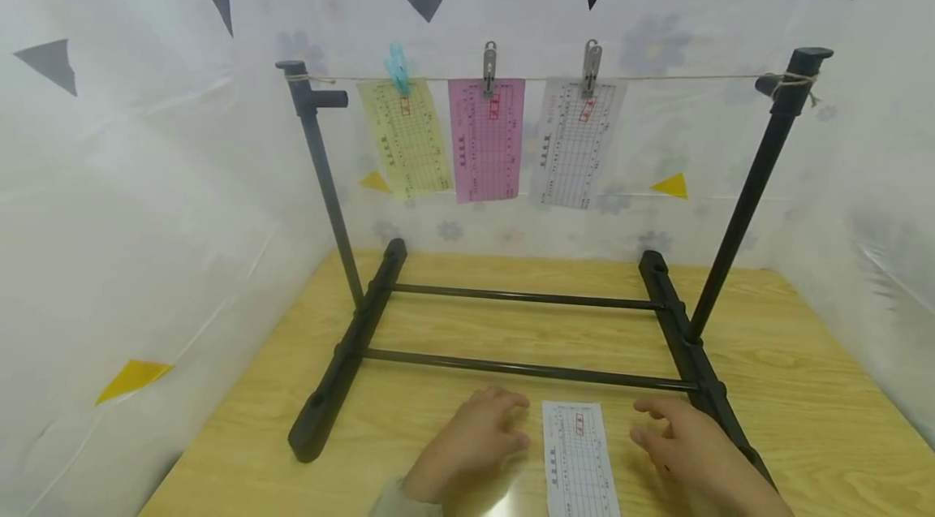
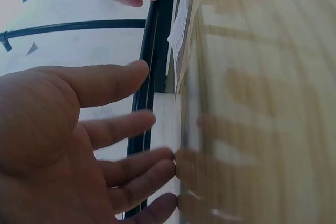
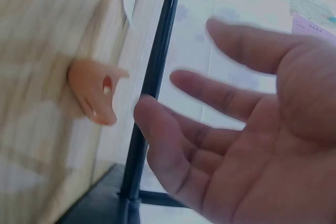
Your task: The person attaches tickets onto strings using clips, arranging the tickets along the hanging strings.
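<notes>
A white printed slip (image 1: 579, 460) with a red stamp lies on the table between both hands. To its left, my left hand (image 1: 471, 436) has loosely bent fingers and holds nothing; its lower fingertips are right at the tabletop in the left wrist view. My right hand (image 1: 690, 448) is on the slip's other side, fingers apart and nothing in them. Near its fingertips an orange clip (image 3: 93, 92) sits on the table in the right wrist view; in the head view the hand hides it.
Behind the hands stands a black frame (image 1: 745, 208) with two low crossbars and a string (image 1: 679, 77) across its top. A blue clip (image 1: 398, 66) and two metal clips (image 1: 489, 69) hold yellow (image 1: 409, 145), pink (image 1: 487, 148) and white slips (image 1: 577, 156) on it.
</notes>
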Available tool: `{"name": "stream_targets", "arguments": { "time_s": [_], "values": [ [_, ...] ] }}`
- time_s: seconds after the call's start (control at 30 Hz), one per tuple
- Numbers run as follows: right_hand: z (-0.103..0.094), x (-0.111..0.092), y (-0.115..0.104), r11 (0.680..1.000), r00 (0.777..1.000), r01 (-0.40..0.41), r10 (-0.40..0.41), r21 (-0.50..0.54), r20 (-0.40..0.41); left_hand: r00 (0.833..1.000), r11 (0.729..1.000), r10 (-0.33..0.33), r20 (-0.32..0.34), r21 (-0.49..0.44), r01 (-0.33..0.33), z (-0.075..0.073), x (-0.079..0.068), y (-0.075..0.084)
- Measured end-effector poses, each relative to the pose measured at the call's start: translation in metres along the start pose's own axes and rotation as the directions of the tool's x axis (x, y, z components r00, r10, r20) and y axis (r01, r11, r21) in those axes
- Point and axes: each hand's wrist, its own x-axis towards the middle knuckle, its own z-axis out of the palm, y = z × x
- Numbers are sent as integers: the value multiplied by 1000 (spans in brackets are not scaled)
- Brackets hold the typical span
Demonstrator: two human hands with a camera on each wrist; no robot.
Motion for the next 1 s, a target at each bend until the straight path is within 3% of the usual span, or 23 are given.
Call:
{"name": "stream_targets", "arguments": {
  "time_s": [0.17, 0.27, 0.43, 0.7, 1.0],
  "values": [
    [3, 10, 6, 977, 999, -27, 31, -210, 14, 998, 992, -49, -28, 111, 52, 5, 6, 8],
    [8, 14, 9, 965, 997, -47, 60, -259, 42, 996, 980, -70, -47, 183, 77, 10, 10, 11],
    [16, 15, 8, 950, 999, -19, 27, -311, 21, 993, 961, -111, -44, 250, 119, 13, 9, 21],
    [18, 15, 4, 949, 999, 36, -43, -312, -15, 997, 954, -83, -8, 290, 81, 10, 5, 29],
    [18, 16, 7, 954, 1000, 21, -21, -300, 2, 996, 942, -86, 24, 327, 73, 18, 6, 32]
  ]
}}
